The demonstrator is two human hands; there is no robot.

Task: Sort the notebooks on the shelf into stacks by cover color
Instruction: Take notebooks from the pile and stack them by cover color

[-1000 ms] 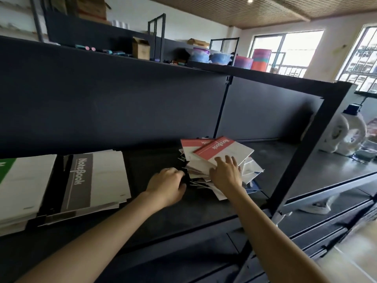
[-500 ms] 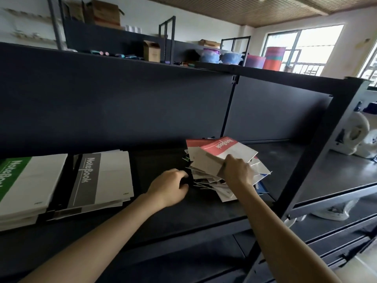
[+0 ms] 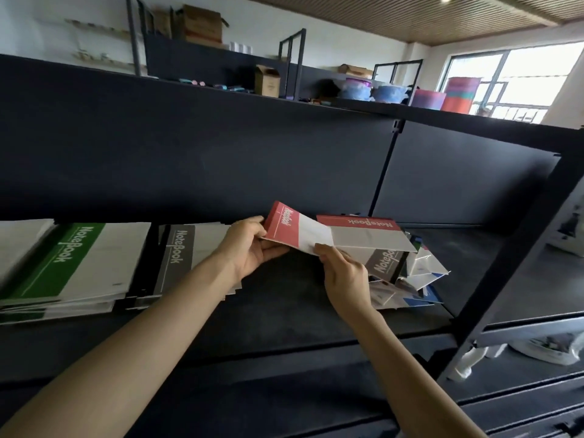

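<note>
Head view: the red notebook point(image 3: 284, 229) is gripped at its banded end by the left hand point(image 3: 252, 249) and pinched by the right hand point(image 3: 344, 273), long axis left-to-right, above the shelf point(image 3: 284, 311) beside the grey stack point(image 3: 180, 251).

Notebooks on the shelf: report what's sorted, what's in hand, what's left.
Done: green stack and grey stack at left. In hand: left hand and right hand hold a red notebook. Left: mixed pile at right, showing red, grey and blue covers; no red stack yet.
</note>
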